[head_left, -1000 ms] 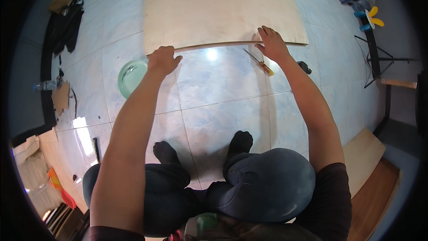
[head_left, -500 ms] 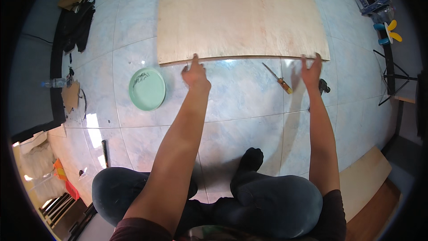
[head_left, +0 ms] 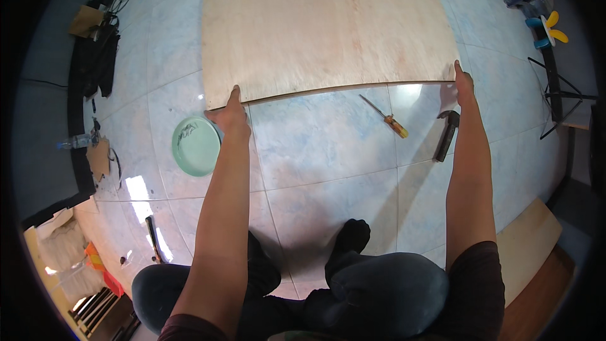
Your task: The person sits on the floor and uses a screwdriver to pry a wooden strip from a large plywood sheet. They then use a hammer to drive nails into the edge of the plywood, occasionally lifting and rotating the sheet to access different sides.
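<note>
A large pale plywood panel [head_left: 328, 31] reaches from the top of the view toward me. My left hand [head_left: 231, 115] grips its near edge close to the left corner, thumb on top and the other fingers partly hidden below. At the near right corner, my right hand [head_left: 464, 85] holds the panel by its side, thumb uppermost. Beside my left wrist sits a round mint-green bowl [head_left: 201, 161] with small dark metal pieces, perhaps nails or screws. Between my arms lies a screwdriver [head_left: 394, 125] with a yellowish handle, and a dark hammer [head_left: 447, 139] rests near my right forearm.
Along the left wall are a plastic bottle [head_left: 74, 142], cardboard and cables. A dark stick-like tool [head_left: 152, 240] lies by my left knee. To the right stand a yellow-and-blue fan [head_left: 550, 29] and a black metal stand [head_left: 562, 96]; another wooden board [head_left: 527, 246] lies lower right.
My hands have spread apart, the left toward the near left corner, the right to the right corner. The panel's near edge now slants, its left end closer to me. The hammer shows more fully.
</note>
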A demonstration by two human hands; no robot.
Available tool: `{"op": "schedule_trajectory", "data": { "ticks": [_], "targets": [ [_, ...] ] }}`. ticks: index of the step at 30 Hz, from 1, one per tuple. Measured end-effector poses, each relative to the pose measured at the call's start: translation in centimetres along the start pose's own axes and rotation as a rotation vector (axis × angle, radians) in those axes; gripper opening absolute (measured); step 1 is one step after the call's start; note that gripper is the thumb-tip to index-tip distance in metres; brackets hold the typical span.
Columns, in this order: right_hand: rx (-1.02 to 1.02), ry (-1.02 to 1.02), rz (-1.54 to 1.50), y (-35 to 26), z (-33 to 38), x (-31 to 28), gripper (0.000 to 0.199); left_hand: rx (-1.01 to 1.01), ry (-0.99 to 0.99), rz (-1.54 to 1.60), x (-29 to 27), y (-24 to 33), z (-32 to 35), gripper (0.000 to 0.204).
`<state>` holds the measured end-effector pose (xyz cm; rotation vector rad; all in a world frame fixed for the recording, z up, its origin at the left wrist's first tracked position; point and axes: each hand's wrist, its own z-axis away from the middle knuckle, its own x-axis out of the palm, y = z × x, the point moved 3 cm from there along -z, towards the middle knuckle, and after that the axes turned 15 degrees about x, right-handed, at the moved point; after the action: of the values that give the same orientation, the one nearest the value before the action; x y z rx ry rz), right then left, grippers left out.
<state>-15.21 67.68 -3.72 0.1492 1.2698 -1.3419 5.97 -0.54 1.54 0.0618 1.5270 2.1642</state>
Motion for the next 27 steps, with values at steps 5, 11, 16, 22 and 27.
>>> {"op": "schedule_trajectory", "data": {
  "ticks": [5,11,16,22,27],
  "targets": [
    [-0.064,0.048,0.196,-0.5,0.3,0.8,0.095,0.152,-0.026,0.011,-1.5,-0.2,-1.4,0.095],
    [-0.072,0.168,0.149,-0.6,-0.6,0.8,0.100,0.204,-0.134,0.093,-2.7,-1.2,-1.0,0.088],
    [-0.087,0.152,0.133,-1.4,-1.1,-1.0,0.103,0.305,-0.251,0.310,-3.3,-0.4,-1.8,0.070],
    [-0.079,0.039,-0.065,-2.8,4.0,-2.8,0.088,0.185,-0.196,0.345,-5.1,4.4,-0.8,0.055],
    [-0.078,0.018,-0.068,-7.4,6.7,-9.3,0.079,0.223,-0.095,0.358,-6.1,12.7,2.7,0.066]
  ]
}}
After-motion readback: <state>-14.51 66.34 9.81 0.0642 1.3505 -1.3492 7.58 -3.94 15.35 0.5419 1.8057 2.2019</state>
